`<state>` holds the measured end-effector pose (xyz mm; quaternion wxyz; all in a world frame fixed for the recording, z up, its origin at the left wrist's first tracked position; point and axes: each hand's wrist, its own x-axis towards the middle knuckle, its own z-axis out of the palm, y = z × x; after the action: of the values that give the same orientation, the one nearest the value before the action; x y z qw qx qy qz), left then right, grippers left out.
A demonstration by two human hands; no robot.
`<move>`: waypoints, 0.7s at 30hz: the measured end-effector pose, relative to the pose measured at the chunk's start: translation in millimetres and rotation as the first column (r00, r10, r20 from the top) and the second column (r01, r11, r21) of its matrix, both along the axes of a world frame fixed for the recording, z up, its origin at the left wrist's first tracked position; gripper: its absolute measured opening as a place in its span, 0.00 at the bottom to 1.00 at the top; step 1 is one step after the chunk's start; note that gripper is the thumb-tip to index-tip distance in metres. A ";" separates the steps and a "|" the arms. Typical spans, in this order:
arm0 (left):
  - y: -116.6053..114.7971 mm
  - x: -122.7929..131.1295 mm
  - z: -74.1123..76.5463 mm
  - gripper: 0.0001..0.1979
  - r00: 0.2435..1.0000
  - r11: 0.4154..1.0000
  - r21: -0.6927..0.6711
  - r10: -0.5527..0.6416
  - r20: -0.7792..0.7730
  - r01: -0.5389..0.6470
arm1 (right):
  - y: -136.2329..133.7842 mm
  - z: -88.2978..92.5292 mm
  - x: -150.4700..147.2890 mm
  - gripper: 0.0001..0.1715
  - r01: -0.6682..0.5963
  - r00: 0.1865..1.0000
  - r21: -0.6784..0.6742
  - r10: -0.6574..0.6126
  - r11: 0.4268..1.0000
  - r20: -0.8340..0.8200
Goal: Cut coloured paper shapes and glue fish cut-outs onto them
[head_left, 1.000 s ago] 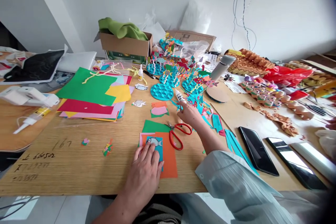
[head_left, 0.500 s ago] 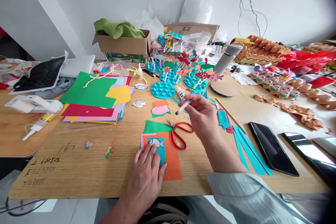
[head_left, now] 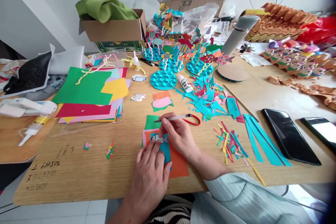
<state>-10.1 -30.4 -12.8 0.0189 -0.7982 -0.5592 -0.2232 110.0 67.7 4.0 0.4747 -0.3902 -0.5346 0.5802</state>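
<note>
My left hand [head_left: 151,178] lies flat, fingers apart, pressing a teal paper piece [head_left: 165,152] onto an orange paper sheet [head_left: 180,164]. A small white paper fish [head_left: 159,138] sits on the teal piece, just beyond my fingertips. My right hand [head_left: 177,137] grips a slim white pen [head_left: 173,117] just above the fish. Beneath that hand, red-handled scissors [head_left: 194,120] are mostly hidden, with their blades covered. A green paper sheet [head_left: 151,123] lies under the pen's tip.
A white glue bottle [head_left: 186,83] lies beyond the hands, beside teal paper offcuts [head_left: 204,101]. Further off are teal paper discs [head_left: 163,79], stacked coloured paper [head_left: 84,92], several paper strips [head_left: 231,143], and a black phone [head_left: 290,136] at right.
My right hand has moved down and left from above the scissors to the fish, still holding the pen. The scissors are now mostly covered. My left hand stays on the teal piece.
</note>
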 end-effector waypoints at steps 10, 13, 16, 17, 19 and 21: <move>-0.6 -1.6 3.3 0.10 1.000 0.998 -0.061 -0.001 0.006 0.002 | -1.4 -0.5 1.5 0.17 -0.055 0.954 0.127 0.015 0.990 0.300; 0.0 -1.8 4.7 0.10 1.000 0.998 -0.067 -0.002 0.014 0.003 | 0.1 -3.8 0.8 0.14 -0.076 0.917 0.195 -0.008 0.978 0.399; 0.3 -1.6 5.7 0.10 1.000 0.998 -0.059 -0.006 0.013 0.007 | 1.8 -4.8 0.0 0.13 -0.096 0.893 0.245 -0.025 0.965 0.450; 0.2 -1.5 5.8 0.10 1.000 0.998 -0.057 -0.009 0.008 0.009 | 2.2 -4.7 -0.3 0.13 -0.102 0.887 0.254 -0.027 0.962 0.461; -0.2 -1.3 5.7 0.10 1.000 0.998 -0.057 -0.011 -0.005 0.011 | 2.9 -4.5 -0.9 0.13 -0.118 0.878 0.264 -0.024 0.957 0.477; -0.8 -1.3 5.1 0.10 1.000 0.998 -0.056 -0.009 -0.013 0.009 | 3.2 -4.6 -1.5 0.14 -0.133 0.871 0.265 -0.016 0.955 0.492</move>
<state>-11.3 -31.2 -7.6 -0.0006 -0.8024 -0.5615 -0.2021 108.5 70.8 -0.7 0.3583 -0.4335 -0.7280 0.3921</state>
